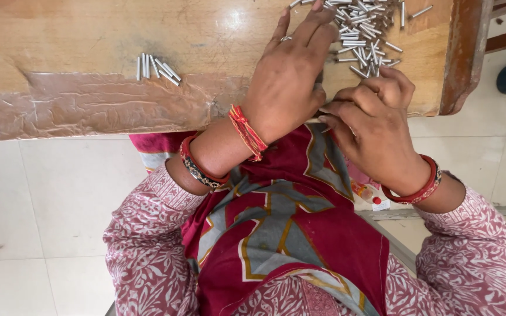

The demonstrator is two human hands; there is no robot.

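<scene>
My left hand (291,76) lies palm down on the wooden table (77,35), its fingers spread and reaching into a heap of small silver metal pins (364,32) at the table's far right. A ring sits on one finger, and red thread and a bangle circle the wrist. My right hand (373,126) is curled at the table's near edge, fingertips pinched together beside the left hand; what it grips is hidden. A small row of several pins (156,67) lies apart to the left.
A strip of clear tape (89,105) covers the table's near edge at left. The table's right edge has a dark wooden rim (464,52). A white tiled floor (42,222) lies below. My lap is covered in red patterned cloth (288,234).
</scene>
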